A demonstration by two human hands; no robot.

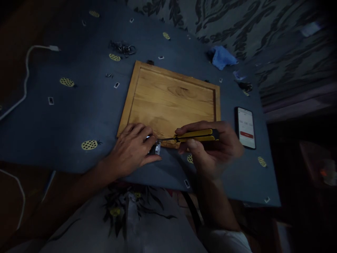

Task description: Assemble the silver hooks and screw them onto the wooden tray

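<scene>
A shallow wooden box or framed panel point(168, 102) lies on the table at a slant. My right hand point(213, 151) is closed round a yellow and black screwdriver point(196, 136), its shaft pointing left. The tip meets a small shiny metal piece point(158, 147) at the panel's near edge; it looks like a latch or hinge, but its kind is not clear. My left hand point(135, 147) rests over the panel's near left corner, fingers pressed on that metal piece, which they partly cover.
A phone point(245, 127) with a lit screen lies on the right. Farther back are a blue cloth point(222, 58), a heap of dark metal parts point(123, 48) and several small screws point(109, 75). A white cable point(27, 70) runs along the left of the patterned tablecloth point(86, 116).
</scene>
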